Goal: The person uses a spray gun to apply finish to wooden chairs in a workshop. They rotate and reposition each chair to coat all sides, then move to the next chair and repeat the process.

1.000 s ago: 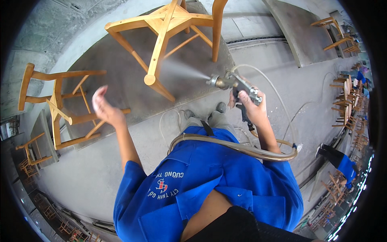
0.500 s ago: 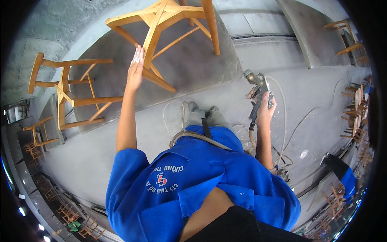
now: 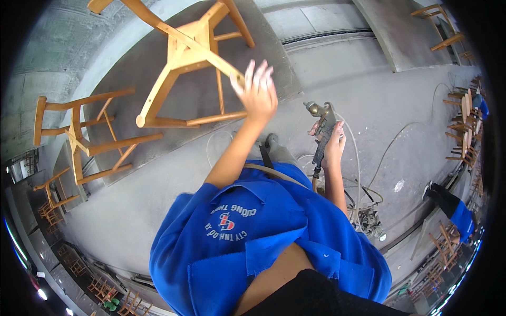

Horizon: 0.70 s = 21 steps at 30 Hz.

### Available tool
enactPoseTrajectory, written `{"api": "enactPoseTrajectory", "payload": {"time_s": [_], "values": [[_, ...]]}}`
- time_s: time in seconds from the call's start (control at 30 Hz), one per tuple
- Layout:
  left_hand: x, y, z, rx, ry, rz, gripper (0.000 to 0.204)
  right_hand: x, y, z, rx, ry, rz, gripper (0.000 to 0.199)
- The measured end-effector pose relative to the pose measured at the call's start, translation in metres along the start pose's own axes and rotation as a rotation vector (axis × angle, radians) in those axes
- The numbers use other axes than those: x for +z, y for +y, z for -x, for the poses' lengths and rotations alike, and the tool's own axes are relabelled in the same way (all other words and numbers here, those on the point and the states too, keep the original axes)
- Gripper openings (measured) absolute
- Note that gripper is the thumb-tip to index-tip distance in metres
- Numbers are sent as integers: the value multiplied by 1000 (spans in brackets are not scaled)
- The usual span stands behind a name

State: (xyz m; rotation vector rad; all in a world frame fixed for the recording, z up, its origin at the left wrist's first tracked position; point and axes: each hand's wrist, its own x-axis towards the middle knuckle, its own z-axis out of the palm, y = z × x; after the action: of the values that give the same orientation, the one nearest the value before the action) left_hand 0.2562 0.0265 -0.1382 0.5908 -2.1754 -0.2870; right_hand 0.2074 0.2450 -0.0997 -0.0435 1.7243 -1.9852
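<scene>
A light wooden chair frame point(image 3: 190, 42) without a seat pad stands on a large grey board ahead of me. My left hand point(image 3: 256, 95) is at the near right end of its frame, fingers stretched and spread; its thumb side overlaps the rail, and I cannot tell if it presses on it. Whitish residue shows on the fingertips. My right hand point(image 3: 334, 147) is wrapped around the dark grip of a spray gun point(image 3: 323, 126). The gun's metal head points up and away, off to the right of the chair. A pale hose point(image 3: 358, 163) hangs beside it.
A second wooden chair frame point(image 3: 79, 126) stands to the left. An upright grey panel point(image 3: 390, 31) is at the far right. Hoses trail over the floor near a cluster of fittings point(image 3: 369, 221). Another person in blue point(image 3: 458, 216) is at the right, near several chairs.
The chair frame has turned and shifted left. My left hand has swung right along with its frame, fingers now spread. The spray gun has moved slightly left and stays in my right hand.
</scene>
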Motion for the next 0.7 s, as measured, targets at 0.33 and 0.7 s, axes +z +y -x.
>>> {"api": "enactPoseTrajectory", "payload": {"time_s": [0.33,0.7], "values": [[25,-76,-80,-40,109,264,42,-24,-84,-11,-186,-67,-444,55],[-227,-100,300,-1355,-1108,527,70,-50,101,-107,193,235,-310,43]]}}
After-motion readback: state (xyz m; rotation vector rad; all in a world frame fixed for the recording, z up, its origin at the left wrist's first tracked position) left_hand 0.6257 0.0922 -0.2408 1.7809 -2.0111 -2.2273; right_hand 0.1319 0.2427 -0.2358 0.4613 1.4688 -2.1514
